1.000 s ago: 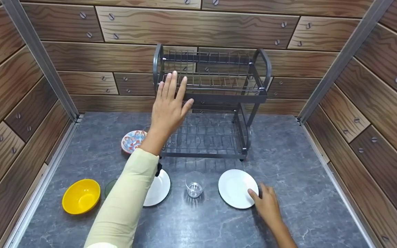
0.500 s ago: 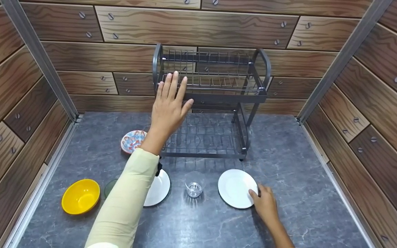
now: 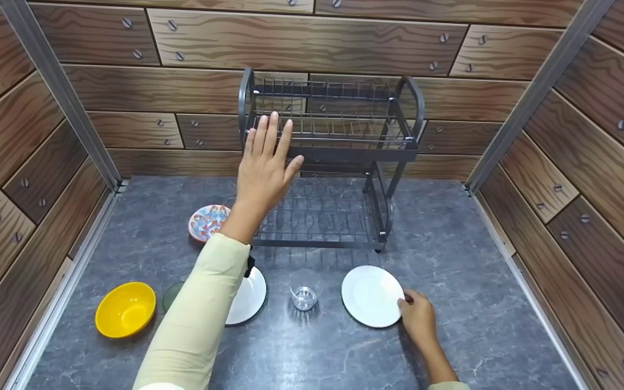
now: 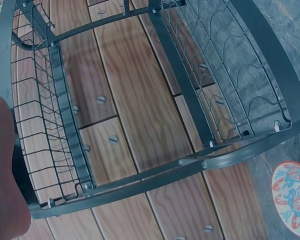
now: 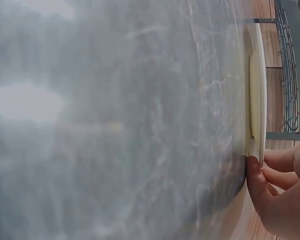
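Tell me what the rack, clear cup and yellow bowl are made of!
The rack looks like dark-coated metal: thin wires on smooth bars. The clear cup seems shiny glass or plastic: the tabletop shows through. The yellow bowl looks glossy, maybe plastic: bright glints.

I have the left arm [image 3: 195, 319] stretched toward one o'clock, the left hand [image 3: 263, 179] showing its back, fingers [image 3: 270, 138] straight and spread toward twelve, thumb angled toward one. My right forearm [image 3: 437, 357] points toward eleven, the right hand [image 3: 419, 318] near half past four, thumb and fingertips pinching.
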Demonstrator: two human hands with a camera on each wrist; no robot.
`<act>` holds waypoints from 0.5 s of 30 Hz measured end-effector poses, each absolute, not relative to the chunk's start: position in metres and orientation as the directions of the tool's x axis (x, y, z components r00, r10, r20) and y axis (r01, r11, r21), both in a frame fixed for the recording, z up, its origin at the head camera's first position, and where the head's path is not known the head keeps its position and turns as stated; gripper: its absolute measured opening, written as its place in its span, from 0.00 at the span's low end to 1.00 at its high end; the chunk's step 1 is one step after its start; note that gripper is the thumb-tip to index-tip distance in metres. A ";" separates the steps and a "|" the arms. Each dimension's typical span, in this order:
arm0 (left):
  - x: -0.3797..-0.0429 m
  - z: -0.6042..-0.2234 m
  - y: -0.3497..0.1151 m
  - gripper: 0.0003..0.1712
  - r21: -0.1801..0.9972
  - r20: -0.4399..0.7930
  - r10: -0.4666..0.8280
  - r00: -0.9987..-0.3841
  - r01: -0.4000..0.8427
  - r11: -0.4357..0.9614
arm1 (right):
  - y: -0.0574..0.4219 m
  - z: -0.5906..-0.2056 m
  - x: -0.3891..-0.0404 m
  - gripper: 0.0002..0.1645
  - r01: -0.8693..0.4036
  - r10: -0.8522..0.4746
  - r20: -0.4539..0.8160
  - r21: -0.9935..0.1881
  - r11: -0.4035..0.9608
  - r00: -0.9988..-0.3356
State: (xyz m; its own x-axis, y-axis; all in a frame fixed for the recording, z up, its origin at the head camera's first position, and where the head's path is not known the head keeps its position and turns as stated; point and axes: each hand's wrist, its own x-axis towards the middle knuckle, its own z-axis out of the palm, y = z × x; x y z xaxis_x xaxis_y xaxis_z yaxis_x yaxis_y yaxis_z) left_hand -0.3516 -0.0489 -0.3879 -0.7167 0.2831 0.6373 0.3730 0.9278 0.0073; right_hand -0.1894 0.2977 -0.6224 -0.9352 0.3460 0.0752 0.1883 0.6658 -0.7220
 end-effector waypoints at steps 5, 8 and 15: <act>-0.352 -0.388 -0.049 0.39 0.014 0.628 0.278 -0.727 0.368 0.930 | 0.298 -0.625 -0.190 0.16 0.170 0.370 0.111 -0.742 0.648 -0.922; -0.351 -0.388 -0.049 0.39 0.011 0.625 0.278 -0.729 0.365 0.931 | 0.299 -0.625 -0.190 0.16 0.178 0.387 0.108 -0.755 0.631 -0.916; -0.351 -0.387 -0.048 0.40 0.006 0.615 0.277 -0.739 0.356 0.935 | 0.300 -0.622 -0.187 0.19 0.212 0.415 0.048 -0.802 0.558 -0.909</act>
